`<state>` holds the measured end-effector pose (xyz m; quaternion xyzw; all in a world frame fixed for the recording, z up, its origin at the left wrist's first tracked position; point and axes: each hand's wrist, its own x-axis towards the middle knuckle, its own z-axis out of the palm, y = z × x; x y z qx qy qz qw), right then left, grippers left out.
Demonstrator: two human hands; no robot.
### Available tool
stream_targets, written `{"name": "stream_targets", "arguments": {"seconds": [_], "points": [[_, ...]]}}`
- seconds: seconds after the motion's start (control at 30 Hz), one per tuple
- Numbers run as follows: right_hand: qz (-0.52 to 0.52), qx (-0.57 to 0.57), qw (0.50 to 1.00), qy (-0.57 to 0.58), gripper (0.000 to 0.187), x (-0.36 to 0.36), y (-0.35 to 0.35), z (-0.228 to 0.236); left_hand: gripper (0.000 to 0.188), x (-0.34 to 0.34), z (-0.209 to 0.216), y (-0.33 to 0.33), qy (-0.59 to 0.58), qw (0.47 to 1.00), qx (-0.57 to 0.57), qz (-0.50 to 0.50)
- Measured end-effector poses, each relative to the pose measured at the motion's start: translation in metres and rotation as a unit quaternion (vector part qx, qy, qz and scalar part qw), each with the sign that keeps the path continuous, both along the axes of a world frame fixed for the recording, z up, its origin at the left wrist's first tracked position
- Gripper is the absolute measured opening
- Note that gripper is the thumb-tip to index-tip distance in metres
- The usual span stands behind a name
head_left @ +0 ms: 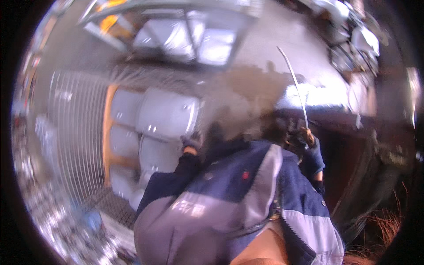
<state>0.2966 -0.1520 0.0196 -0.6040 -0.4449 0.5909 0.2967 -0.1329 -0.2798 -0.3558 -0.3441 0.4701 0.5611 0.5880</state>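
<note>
My right hand (311, 148), in a dark glove, is closed round the lower end of a long thin pale rod (293, 79). The rod slants up and away to the left, slightly bent near its far tip. My left hand (191, 141), also gloved, is at the right edge of some smooth grey box-shaped pieces (165, 114). Blur hides its fingers, and I cannot tell whether it touches them. The grey pieces are stacked in rows beside an orange upright edge (107, 132).
Wire mesh (79, 132) stands left of the grey pieces. A metal-framed rack (187, 37) at the far side bears more grey pieces. A shiny surface (316, 96) and a dark box-like structure (349, 154) lie to the right. Mixed items (353, 39) are piled at far right.
</note>
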Motion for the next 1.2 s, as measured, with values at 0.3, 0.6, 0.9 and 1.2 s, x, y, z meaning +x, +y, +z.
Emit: {"name": "stream_targets", "arguments": {"seconds": [0.3, 0.6, 0.9, 1.2], "points": [[-0.29, 0.286, 0.907, -0.106, 0.034, 0.052, -0.081, 0.077, 0.061, 0.083, 0.16, 0.211, 0.196, 0.803, 0.115, -0.551], [-0.649, 0.427, 0.56, -0.288, 0.032, 0.2, -0.246, 0.084, 0.026, 0.421, 0.395, 0.262, 0.213, 0.332, 0.632, -0.667], [-0.656, 0.266, 0.444, -0.549, 0.03, 0.317, -0.377, 0.023, 0.046, 0.752, 0.474, 0.017, -0.129, 0.252, 0.763, -0.581], [-0.741, 0.384, 0.495, -0.24, 0.033, 0.297, -0.362, 0.037, 0.05, 0.823, 0.528, -0.054, -0.098, 0.477, 0.648, -0.586]]}}
